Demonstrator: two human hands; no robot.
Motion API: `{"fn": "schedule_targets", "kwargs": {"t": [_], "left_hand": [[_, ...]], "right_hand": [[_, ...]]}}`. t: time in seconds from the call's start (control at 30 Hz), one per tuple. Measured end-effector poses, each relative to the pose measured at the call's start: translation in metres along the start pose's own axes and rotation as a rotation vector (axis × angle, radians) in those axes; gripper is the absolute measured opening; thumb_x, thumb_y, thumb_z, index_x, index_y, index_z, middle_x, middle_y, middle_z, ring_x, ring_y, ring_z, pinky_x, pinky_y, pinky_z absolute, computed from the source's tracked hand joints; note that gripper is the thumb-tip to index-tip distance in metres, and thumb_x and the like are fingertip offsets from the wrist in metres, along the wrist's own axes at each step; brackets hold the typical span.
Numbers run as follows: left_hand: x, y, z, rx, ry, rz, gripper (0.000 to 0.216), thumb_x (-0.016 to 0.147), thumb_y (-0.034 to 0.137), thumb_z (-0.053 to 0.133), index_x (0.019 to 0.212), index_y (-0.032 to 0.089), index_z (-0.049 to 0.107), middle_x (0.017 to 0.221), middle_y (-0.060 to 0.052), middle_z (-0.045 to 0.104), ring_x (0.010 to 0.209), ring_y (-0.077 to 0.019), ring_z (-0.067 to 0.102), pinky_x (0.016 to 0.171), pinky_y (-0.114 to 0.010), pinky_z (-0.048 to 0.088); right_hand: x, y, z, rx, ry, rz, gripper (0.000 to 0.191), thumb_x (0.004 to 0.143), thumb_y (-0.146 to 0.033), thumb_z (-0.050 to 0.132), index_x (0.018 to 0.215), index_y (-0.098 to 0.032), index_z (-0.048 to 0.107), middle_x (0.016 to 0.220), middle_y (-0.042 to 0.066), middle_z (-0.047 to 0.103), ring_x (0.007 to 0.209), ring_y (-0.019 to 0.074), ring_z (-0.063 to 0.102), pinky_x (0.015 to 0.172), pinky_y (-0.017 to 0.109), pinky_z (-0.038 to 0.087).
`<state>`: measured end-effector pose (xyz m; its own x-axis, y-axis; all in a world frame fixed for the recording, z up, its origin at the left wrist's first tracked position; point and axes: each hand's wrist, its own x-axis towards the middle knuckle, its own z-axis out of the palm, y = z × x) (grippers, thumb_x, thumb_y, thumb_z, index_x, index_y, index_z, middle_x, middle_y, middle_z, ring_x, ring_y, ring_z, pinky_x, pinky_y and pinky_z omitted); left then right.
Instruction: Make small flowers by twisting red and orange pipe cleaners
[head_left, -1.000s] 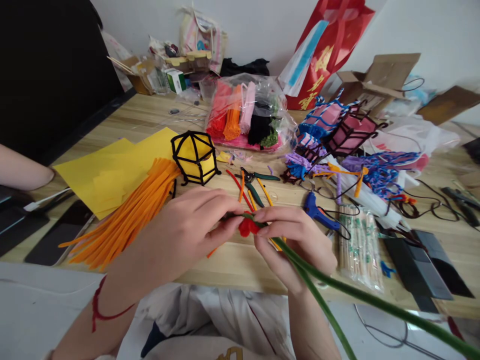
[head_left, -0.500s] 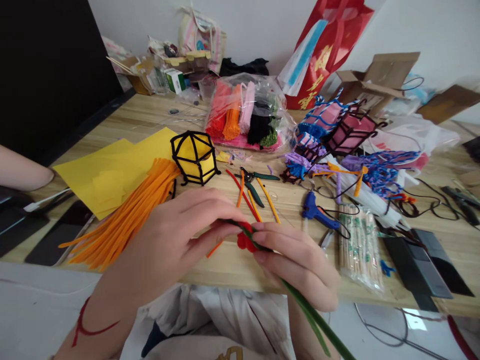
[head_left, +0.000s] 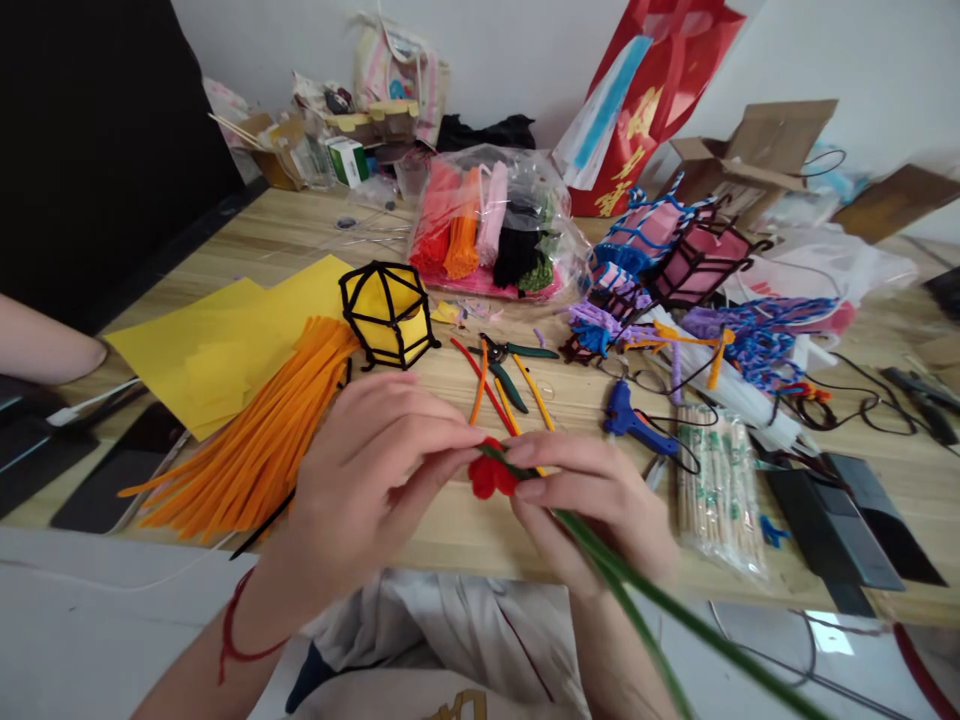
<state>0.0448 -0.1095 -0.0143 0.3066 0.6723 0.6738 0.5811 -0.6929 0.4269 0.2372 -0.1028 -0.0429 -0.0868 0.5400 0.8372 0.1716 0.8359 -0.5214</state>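
Between my two hands is a small red pipe-cleaner piece (head_left: 491, 478) with rounded loops, crossed by green pipe cleaners (head_left: 622, 572). My left hand (head_left: 375, 460) pinches the green end at the red piece's upper left. On the other side, my right hand (head_left: 600, 500) grips the green strands beside the red loops, and their long tails trail down to the lower right. Just beyond my fingers lie green-handled pliers (head_left: 510, 365) and several loose orange, red and yellow pipe cleaners (head_left: 534, 395). A bundle of orange pipe cleaners (head_left: 247, 440) fans out left of my left hand.
A black-framed yellow lantern (head_left: 390, 315) stands by yellow sheets (head_left: 217, 340). Behind is a clear bag of coloured pipe cleaners (head_left: 487, 220). To the right are a blue glue gun (head_left: 637, 420), wrapped sticks (head_left: 720, 490) and pink lanterns (head_left: 705, 260). Another person's arm (head_left: 45, 340) rests at left.
My left hand has shifted its pinch along the green end, showing more of the red piece. The green tails now swing further out to the right.
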Motion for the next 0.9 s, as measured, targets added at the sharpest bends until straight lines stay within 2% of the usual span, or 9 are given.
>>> {"fn": "schedule_targets", "kwargs": {"t": [0.17,0.27,0.4,0.43,0.57,0.67,0.73,0.8,0.9], "left_hand": [[0.003,-0.009,-0.006,-0.022,-0.006,0.073,0.02,0.102,0.011,0.06,0.111,0.029,0.064,0.1,0.004,0.076,0.095,-0.016,0.071,0.109,-0.047,0.051],[0.004,-0.01,-0.01,0.059,-0.008,0.069,0.02,0.104,0.014,0.056,0.109,0.032,0.064,0.101,0.006,0.077,0.099,-0.0167,0.072,0.11,-0.049,0.05],[0.003,-0.013,-0.013,0.134,-0.03,0.106,0.021,0.103,0.015,0.057,0.11,0.032,0.066,0.103,0.007,0.079,0.1,-0.0178,0.073,0.111,-0.049,0.05],[0.003,-0.014,-0.014,0.154,-0.063,0.151,0.021,0.103,0.014,0.058,0.112,0.032,0.066,0.105,0.007,0.08,0.1,-0.0177,0.074,0.112,-0.048,0.051],[0.003,-0.014,-0.012,0.251,-0.047,0.18,0.023,0.106,0.015,0.052,0.109,0.032,0.066,0.103,0.004,0.081,0.102,-0.0181,0.075,0.117,-0.049,0.047],[0.005,-0.012,-0.011,0.293,-0.042,0.265,0.025,0.106,0.013,0.049,0.108,0.03,0.067,0.102,0.003,0.081,0.099,-0.0176,0.077,0.117,-0.048,0.047],[0.006,-0.011,-0.011,0.32,-0.036,0.309,0.025,0.105,0.011,0.05,0.107,0.029,0.067,0.101,0.003,0.082,0.098,-0.0182,0.077,0.118,-0.049,0.048],[0.006,-0.011,-0.012,0.357,-0.035,0.335,0.024,0.103,0.011,0.051,0.107,0.029,0.067,0.101,0.003,0.082,0.098,-0.019,0.077,0.118,-0.049,0.048],[0.006,-0.013,-0.012,0.368,-0.033,0.324,0.023,0.102,0.011,0.054,0.106,0.03,0.067,0.102,0.002,0.081,0.098,-0.0201,0.077,0.116,-0.049,0.049]], "right_hand": [[0.011,0.008,-0.007,0.355,-0.078,0.204,0.014,0.089,-0.011,0.076,0.097,-0.023,0.079,0.095,0.005,0.082,0.086,0.0187,0.081,0.078,0.031,0.07],[0.016,0.012,-0.012,0.43,-0.146,0.263,0.016,0.089,-0.012,0.078,0.1,-0.023,0.08,0.099,0.006,0.083,0.09,0.0197,0.081,0.083,0.033,0.07],[0.02,0.011,-0.017,0.333,-0.187,0.233,0.022,0.084,-0.012,0.086,0.102,-0.023,0.082,0.098,0.006,0.085,0.087,0.0216,0.082,0.081,0.034,0.071],[0.022,0.01,-0.019,0.297,-0.191,0.225,0.022,0.084,-0.011,0.086,0.102,-0.023,0.082,0.097,0.006,0.085,0.086,0.0215,0.082,0.08,0.034,0.071],[0.027,0.007,-0.022,0.182,-0.23,0.177,0.023,0.086,-0.008,0.083,0.102,-0.024,0.08,0.094,0.004,0.085,0.085,0.0203,0.082,0.08,0.032,0.07],[0.029,0.003,-0.022,0.129,-0.224,0.174,0.023,0.085,-0.007,0.082,0.099,-0.025,0.079,0.088,0.002,0.084,0.081,0.018,0.081,0.078,0.027,0.068],[0.029,0.001,-0.019,0.111,-0.199,0.272,0.021,0.084,-0.007,0.082,0.093,-0.026,0.078,0.084,0.001,0.083,0.074,0.0162,0.079,0.071,0.024,0.067],[0.028,-0.002,-0.015,0.129,-0.165,0.427,0.018,0.081,-0.009,0.084,0.086,-0.024,0.077,0.079,0.0,0.081,0.063,0.0144,0.076,0.059,0.022,0.063],[0.028,-0.002,-0.01,0.25,-0.099,0.624,0.016,0.077,-0.012,0.087,0.078,-0.021,0.073,0.07,-0.002,0.077,0.049,0.0124,0.071,0.041,0.018,0.055]]}}
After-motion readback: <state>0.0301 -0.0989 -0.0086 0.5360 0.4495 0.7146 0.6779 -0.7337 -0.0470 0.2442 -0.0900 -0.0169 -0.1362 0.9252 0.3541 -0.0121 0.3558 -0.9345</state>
